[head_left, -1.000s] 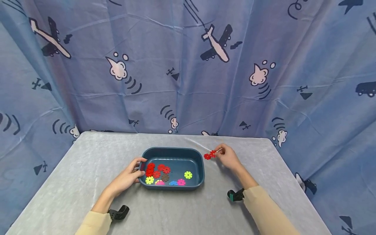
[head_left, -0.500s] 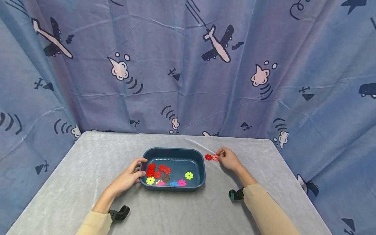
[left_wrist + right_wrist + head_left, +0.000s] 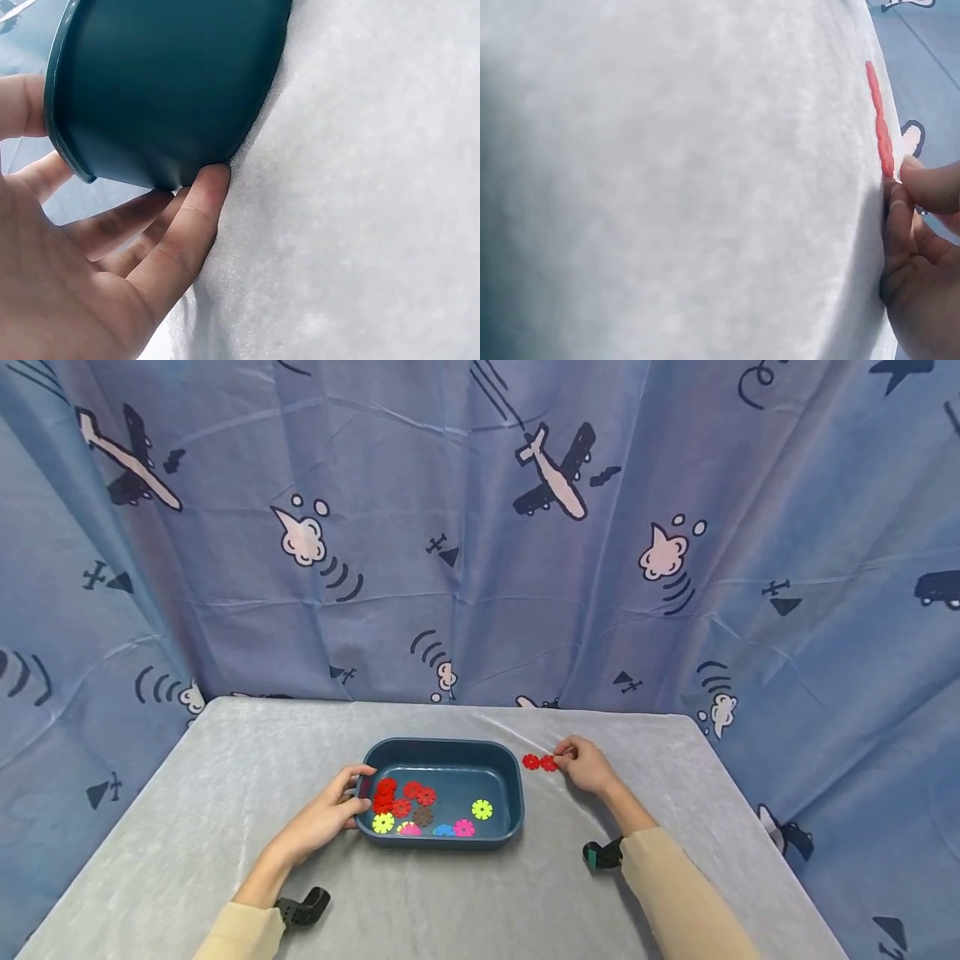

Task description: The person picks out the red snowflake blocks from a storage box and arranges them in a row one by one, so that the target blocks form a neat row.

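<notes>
My left hand holds a dark teal plastic tub at its left end. In the left wrist view, the thumb hooks over the tub's rim and the fingertips press the outer wall low down, near the cloth. Beyond the tub's right end, two red snowflake discs lie in a row, edge to edge. My right hand pinches the right-hand disc at its outer edge. In the right wrist view, both discs show edge-on, close over the cloth, with thumb and forefinger at the near one.
Inside the tub are several red discs, a brown one, yellow ones, a pink one and a blue one. A pale cloth covers the table, and a patterned blue curtain hangs behind it.
The right hand has come down slightly toward me, and the red disc it pinches, tilted before, now lies flat beside the other. The left hand and the tub have stayed put.
</notes>
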Demonstrator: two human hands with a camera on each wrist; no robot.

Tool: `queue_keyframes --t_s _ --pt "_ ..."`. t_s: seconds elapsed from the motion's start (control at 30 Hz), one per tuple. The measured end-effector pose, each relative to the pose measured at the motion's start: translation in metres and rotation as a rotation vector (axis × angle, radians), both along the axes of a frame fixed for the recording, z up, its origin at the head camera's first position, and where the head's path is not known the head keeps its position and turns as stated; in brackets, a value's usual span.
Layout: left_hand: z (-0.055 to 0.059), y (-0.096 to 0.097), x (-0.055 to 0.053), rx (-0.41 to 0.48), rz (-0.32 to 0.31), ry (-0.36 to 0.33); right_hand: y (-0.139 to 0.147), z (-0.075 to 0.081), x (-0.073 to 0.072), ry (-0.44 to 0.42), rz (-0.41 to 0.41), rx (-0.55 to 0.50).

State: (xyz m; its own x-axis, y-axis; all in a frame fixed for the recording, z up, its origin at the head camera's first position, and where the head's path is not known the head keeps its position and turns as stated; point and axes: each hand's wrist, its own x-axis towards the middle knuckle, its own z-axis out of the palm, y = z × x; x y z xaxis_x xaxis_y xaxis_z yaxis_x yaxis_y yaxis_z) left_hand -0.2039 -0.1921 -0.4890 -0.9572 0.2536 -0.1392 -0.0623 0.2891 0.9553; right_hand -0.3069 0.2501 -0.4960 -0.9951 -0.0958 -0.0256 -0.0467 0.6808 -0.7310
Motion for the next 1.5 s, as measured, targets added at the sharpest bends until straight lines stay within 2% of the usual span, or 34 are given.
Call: queue_keyframes --t_s 0.2,0.33,0.47,0.7,1.07,1.23,1.5 --pt "0.000 0.002 -0.001 -0.004 -0.004 0.002 0.003 0.000 0.001 0.052 -0.021 0.011" --pt "0.000 0.003 -0.003 -0.009 0.001 0.004 0.001 0.005 0.003 0.088 -0.026 0.030" --pt "0.000 0.002 -0.003 -0.007 -0.003 0.005 -0.007 0.016 0.008 0.095 -0.009 0.015" --pt "0.001 0.002 -0.003 -0.009 -0.004 0.002 -0.028 0.038 0.017 0.158 0.058 -0.004" --pt "0.000 0.002 -0.001 -0.014 0.004 0.002 -0.078 0.066 0.041 0.183 0.126 -0.074" --pt "-0.001 0.001 0.000 -0.010 0.008 0.000 -0.101 0.067 0.048 0.200 0.178 -0.101" --pt "0.000 0.000 0.001 -0.005 0.000 -0.004 -0.135 0.059 0.058 0.189 0.234 -0.131"
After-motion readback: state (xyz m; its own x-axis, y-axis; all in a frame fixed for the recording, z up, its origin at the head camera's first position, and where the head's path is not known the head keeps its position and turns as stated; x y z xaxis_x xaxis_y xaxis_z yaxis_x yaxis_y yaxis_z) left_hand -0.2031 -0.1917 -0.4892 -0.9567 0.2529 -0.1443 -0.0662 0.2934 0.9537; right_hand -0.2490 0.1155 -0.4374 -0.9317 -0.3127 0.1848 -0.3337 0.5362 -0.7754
